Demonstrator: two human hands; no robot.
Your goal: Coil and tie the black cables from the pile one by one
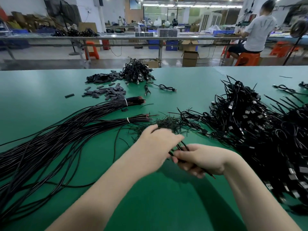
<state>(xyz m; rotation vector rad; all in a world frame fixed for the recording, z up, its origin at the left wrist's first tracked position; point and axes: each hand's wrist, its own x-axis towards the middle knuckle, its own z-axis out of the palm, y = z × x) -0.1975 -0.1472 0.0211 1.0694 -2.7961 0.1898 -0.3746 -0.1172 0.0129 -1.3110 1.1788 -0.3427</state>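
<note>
Right hand (198, 160): fingers curled tight around a black cable (180, 147), low over the green table (158, 205), red-tipped end poking out past the pinky side.
Left hand (156, 144): right next to it, fingers pinching the same cable where it sticks up between the two hands.
Cable look: thin, black, a few strands bunched together, blurry so can't tell how many loops.
Twist ties (166, 123): messy little heap just beyond the hands.
Long bundles (70, 130): off to the left, uncoiled black cables banded with white ties, bare ends fanned out.
Big pile (253, 124): right side, coiled cables with USB plugs.
Far pile (137, 71): smaller heap of coiled ones, dark flat sleeves (106, 85) scattered beside it.
</note>
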